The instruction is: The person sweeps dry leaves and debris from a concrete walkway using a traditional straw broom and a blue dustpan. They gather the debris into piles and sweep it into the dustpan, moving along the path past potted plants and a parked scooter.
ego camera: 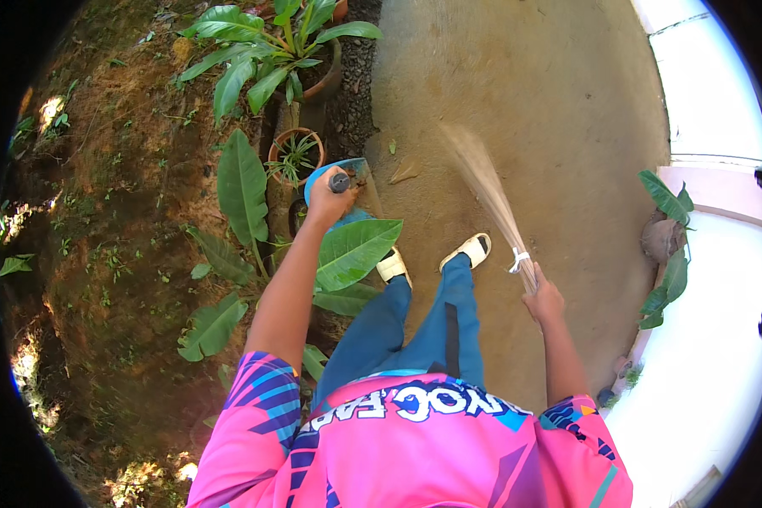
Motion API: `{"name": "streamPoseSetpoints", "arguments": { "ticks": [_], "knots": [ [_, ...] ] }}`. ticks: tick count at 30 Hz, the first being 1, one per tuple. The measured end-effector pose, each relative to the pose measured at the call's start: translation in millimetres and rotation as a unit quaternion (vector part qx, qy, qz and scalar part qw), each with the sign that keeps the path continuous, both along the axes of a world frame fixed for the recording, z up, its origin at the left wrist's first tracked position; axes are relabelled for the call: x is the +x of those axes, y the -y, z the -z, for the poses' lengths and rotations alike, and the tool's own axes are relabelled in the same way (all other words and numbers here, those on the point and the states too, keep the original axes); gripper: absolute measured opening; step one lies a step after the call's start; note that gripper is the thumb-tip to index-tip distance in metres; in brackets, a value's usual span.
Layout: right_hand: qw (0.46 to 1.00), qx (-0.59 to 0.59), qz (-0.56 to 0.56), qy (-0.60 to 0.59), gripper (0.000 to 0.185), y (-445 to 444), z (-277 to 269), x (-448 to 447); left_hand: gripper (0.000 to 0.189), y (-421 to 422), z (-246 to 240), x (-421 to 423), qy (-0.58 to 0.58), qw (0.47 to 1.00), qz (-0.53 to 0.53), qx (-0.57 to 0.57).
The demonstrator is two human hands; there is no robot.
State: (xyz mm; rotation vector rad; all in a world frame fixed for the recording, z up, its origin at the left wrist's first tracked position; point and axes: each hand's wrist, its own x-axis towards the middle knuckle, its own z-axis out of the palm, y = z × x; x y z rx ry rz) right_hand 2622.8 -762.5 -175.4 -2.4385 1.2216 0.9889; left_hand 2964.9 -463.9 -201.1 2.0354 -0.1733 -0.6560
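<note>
My left hand (329, 202) grips the dark-tipped upright handle (339, 183) of a blue dustpan (354, 218). The pan rests near the left edge of the concrete path, and brown debris (359, 178) shows inside it. A large green leaf covers part of its near side. In my right hand (547, 301) is a stick broom (490, 190) bound with a white tie (519, 260). Its bristles fan out forward over the path and look blurred at the tips. On the concrete between broom and pan lie a dry brown leaf (406, 170) and a small green leaf (392, 147).
Potted plants stand along the left edge: a terracotta pot (320, 147) with a spiky plant and a big leafy plant (279, 47). Beyond them rises a bank of bare soil (120, 190). At right, a white wall (705, 355) has a potted plant (662, 238) before it.
</note>
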Motion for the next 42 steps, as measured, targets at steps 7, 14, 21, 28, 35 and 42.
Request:
{"name": "streamPoseSetpoints", "arguments": {
  "ticks": [7,14,21,28,35,42],
  "knots": [
    [0.977,-0.003,0.158,0.145,0.074,-13,-34,-45,0.014,-40,12,-19,0.082,0.996,0.021,0.020],
    [0.947,0.015,0.242,0.212,0.062,-42,-56,-124,0.035,-68,-1,-28,0.085,0.994,-0.040,-0.050],
    [0.899,0.095,0.353,0.241,0.039,-56,-46,-130,0.045,-77,-10,-40,0.041,0.998,-0.041,-0.028],
    [0.927,0.066,0.284,0.238,0.040,-60,-58,-115,0.045,-68,-11,-38,0.007,1.000,-0.030,0.004],
    [0.951,0.098,0.208,0.208,0.050,-8,-55,-63,0.033,-87,-22,-52,0.041,0.998,-0.034,0.018],
    [0.834,0.210,0.455,0.231,0.036,44,56,-41,0.021,-75,-18,-45,0.022,0.998,-0.047,0.040]
  ]
}}
